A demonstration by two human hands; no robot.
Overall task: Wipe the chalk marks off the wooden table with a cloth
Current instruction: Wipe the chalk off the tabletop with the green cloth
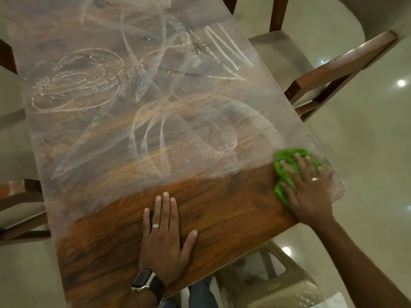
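A long wooden table (pixel 106 247) fills the view. White chalk marks (pixel 77 83) in loops and smears cover its far and middle parts; the near strip shows bare dark wood. My right hand (pixel 309 187) presses flat on a crumpled green cloth (pixel 287 165) at the table's near right corner, fingers spread over it. My left hand (pixel 164 236) lies flat and open on the clean wood near the front edge, wearing a ring and a wristwatch.
Wooden chairs with pale seats stand at the right (pixel 329 70) and the left (pixel 20 196) of the table. A plastic stool (pixel 273 276) sits under the near edge. A glossy tiled floor (pixel 367 152) surrounds everything.
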